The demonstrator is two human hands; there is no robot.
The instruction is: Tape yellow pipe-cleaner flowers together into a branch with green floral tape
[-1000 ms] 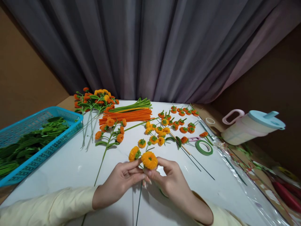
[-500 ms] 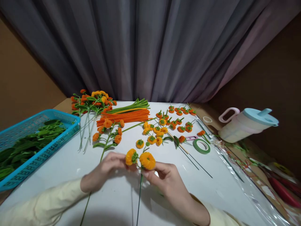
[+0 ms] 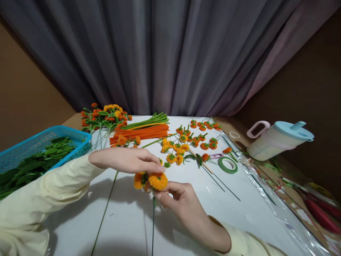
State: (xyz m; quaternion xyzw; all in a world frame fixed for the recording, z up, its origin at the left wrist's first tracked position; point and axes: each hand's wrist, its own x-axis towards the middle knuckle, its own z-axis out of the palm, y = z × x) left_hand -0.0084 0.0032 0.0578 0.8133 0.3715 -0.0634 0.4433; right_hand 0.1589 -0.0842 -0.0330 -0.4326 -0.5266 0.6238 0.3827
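Observation:
My right hand (image 3: pixel 183 204) pinches the dark thin stem (image 3: pixel 153 227) just under a fuzzy yellow pumpkin-shaped flower (image 3: pixel 158 182) made of pipe cleaner. Beside it, on the same stem, hangs a second yellow flower (image 3: pixel 139 180) with a green cap. My left hand (image 3: pixel 128 159) reaches over from the left, its fingers closed at the top of the yellow flower heads; its thumb is mostly hidden. Behind that hand lies a finished stem with orange flowers (image 3: pixel 122 140), partly covered. Loose yellow flowers (image 3: pixel 171 158) lie just beyond my fingers.
Orange pipe cleaners (image 3: pixel 141 133) and green ones (image 3: pixel 149 121) lie at the back. A blue basket (image 3: pixel 71 132) of green leaves stands left. Toward the right are orange flowers (image 3: pixel 204 146), green tape (image 3: pixel 227 165), thin wires (image 3: pixel 226 186) and a lidded cup (image 3: pixel 271 142).
My left hand has risen and moved right, from beside the flowers to over their tops. The yellow flowers and my right hand have shifted slightly left.

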